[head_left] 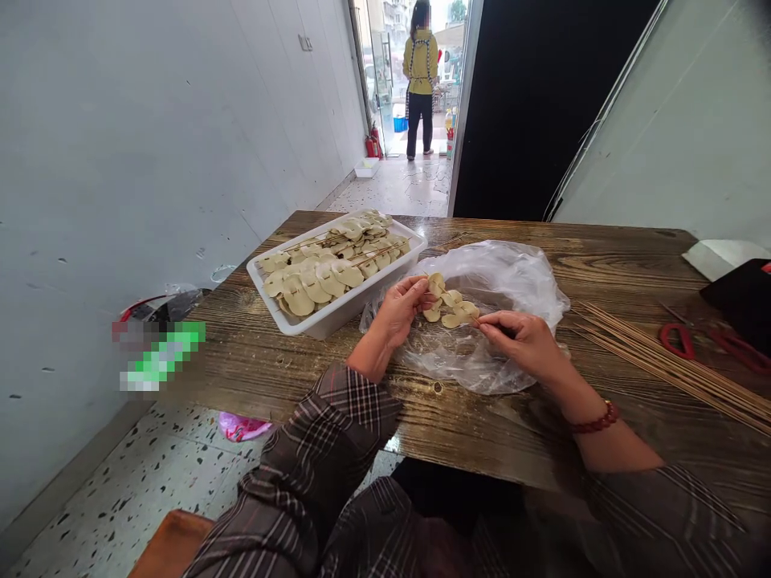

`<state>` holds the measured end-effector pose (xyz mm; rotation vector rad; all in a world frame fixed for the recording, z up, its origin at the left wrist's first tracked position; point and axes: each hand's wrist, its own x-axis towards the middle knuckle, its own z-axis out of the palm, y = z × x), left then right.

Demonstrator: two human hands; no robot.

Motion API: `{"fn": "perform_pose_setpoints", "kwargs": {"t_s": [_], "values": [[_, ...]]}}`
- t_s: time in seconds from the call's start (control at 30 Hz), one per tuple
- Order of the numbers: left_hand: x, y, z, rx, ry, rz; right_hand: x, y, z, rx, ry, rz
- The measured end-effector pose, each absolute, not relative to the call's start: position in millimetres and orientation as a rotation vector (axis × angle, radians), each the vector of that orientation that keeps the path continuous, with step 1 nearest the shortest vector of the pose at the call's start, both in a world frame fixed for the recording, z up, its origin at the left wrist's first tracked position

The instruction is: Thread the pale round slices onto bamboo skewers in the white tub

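Over a clear plastic bag [499, 269], my left hand [405, 305] pinches a pale round slice [436, 284] at the left end of a short row of slices. My right hand [525, 339] is closed on the thin wooden skewer [478, 322] at the row's right end. The slices look threaded on that skewer, overlapping one another; what they are made of I cannot tell. Left of the bag, a white plastic tray [313, 323] holds many skewers of the same slices [313, 281], piled in layers.
On the wooden table [337, 377], loose bamboo skewers [656, 357] lie at the right, beside red-handled scissors [678, 341]. A dark object [735, 301] stands at the right edge. Beyond the table, a person [420, 80] stands in the doorway near fire extinguishers [373, 144].
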<state>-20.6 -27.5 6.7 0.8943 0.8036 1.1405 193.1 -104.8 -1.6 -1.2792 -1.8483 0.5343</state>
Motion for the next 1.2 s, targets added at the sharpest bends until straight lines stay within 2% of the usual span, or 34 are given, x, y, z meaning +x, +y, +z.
{"fn": "perform_pose_setpoints", "kwargs": {"t_s": [0.9,1.03,1.2], "values": [[-9.5,-35.7,2.9,0.877,0.706,1.018,186.3,-103.3,-7.7,-1.260,-1.829,0.534],[-12.2,-32.0,2.9,0.830,0.765,1.046,190.6,-101.8,-6.2,-1.303,-1.786,0.494],[-17.1,-24.8,-0.3,1.090,0.927,1.127,200.2,-99.2,-3.4,-1.375,-1.649,0.505]]}}
